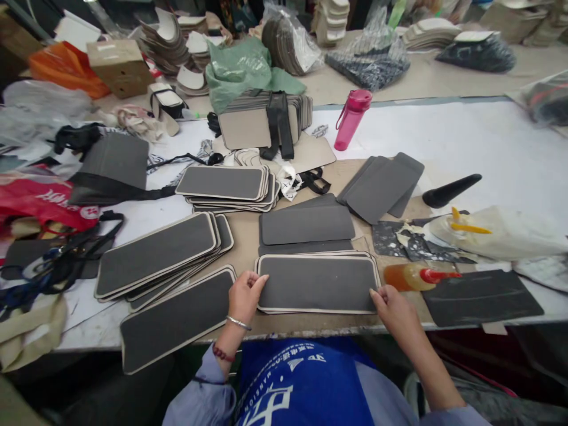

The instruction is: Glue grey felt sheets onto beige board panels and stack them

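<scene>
A dark grey rounded panel with a beige border lies on top of a small stack at the table's front edge. My left hand grips its left end, fingers curled over the edge. At the panel's right front corner, my right hand pinches the edge. Plain grey foam sheets lie just behind the stack. A glue bottle with a red nozzle lies on its side right of my right hand.
More bordered panels lie in stacks at the left and centre. A single panel overhangs the front edge. A pink bottle stands behind. Grey sheets, a black sheet, a black cone and bags surround the work area.
</scene>
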### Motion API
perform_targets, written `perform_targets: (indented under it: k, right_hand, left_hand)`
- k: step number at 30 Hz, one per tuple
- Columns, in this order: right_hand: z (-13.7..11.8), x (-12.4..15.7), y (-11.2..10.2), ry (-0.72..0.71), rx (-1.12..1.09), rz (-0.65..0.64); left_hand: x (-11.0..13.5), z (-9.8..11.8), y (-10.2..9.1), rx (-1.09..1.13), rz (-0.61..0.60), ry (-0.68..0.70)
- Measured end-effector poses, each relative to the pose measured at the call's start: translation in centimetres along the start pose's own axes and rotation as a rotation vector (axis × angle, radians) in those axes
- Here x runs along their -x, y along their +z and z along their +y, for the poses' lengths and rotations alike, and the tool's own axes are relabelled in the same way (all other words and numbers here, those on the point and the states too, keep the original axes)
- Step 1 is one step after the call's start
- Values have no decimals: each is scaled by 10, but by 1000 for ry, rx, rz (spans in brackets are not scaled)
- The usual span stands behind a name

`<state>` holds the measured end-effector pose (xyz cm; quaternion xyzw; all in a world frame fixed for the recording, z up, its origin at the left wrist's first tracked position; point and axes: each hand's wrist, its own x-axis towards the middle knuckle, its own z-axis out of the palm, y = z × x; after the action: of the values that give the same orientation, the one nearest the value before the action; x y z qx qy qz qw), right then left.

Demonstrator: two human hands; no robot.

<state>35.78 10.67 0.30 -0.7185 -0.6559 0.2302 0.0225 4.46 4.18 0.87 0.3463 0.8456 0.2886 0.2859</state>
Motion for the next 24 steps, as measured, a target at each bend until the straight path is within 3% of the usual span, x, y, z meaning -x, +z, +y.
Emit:
perform_targets:
  k: [12, 24]
  right_hand:
    - [-6, 0, -6, 37, 58, -56]
    - [-7, 2, -4, 28, 96, -30]
  left_hand:
    - [-1, -3, -1, 36, -23, -50]
    - [-3, -9, 0, -7, -43, -35]
